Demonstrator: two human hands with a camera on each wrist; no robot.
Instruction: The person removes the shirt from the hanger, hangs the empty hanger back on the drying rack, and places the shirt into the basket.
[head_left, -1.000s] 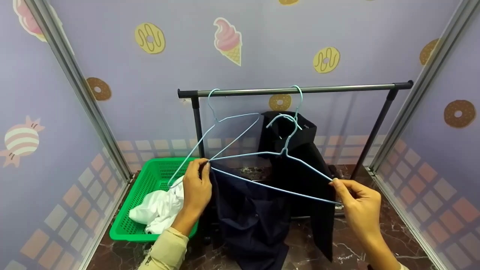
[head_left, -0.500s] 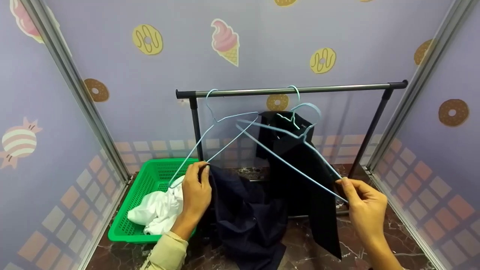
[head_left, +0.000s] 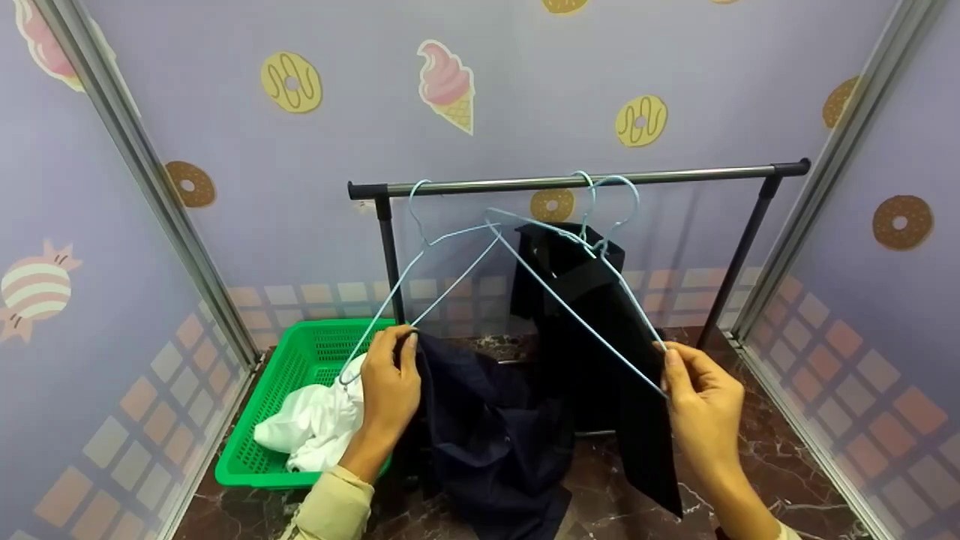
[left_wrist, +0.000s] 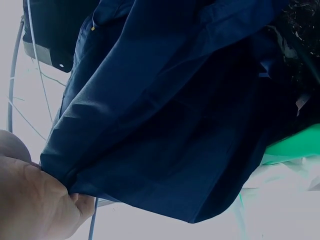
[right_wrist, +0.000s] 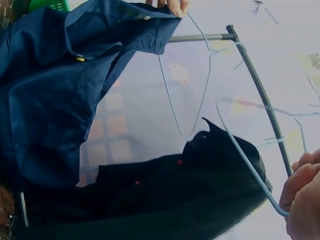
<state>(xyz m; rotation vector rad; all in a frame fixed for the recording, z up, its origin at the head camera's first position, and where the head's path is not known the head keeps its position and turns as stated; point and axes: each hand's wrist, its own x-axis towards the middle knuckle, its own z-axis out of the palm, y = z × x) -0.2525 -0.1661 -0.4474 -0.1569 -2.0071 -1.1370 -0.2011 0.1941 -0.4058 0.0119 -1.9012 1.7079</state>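
Observation:
My left hand (head_left: 391, 382) pinches a navy garment (head_left: 495, 427) with a snap button, probably a shirt, by its upper edge; the cloth hangs down in folds. In the left wrist view the navy cloth (left_wrist: 150, 110) fills most of the picture. My right hand (head_left: 705, 405) pinches a bare light-blue wire hanger (head_left: 632, 300) near its lower right corner. This hanger tilts, its hook up by the rail; whether the hook touches the rail I cannot tell. Behind it a black collared garment (head_left: 600, 367) hangs from another hanger on the rack.
A clothes rack with a metal rail (head_left: 495, 184) stands against the patterned wall. A bare blue hanger (head_left: 384, 309) hangs at its left end. On the dark marble floor (head_left: 795, 465), a green basket (head_left: 262, 477) holds white cloth (head_left: 319, 420).
My right hand has swung the hanger up and rightward, its hook rising to the rail and its left corner lifting away from my left hand. The left hand keeps holding the navy garment.

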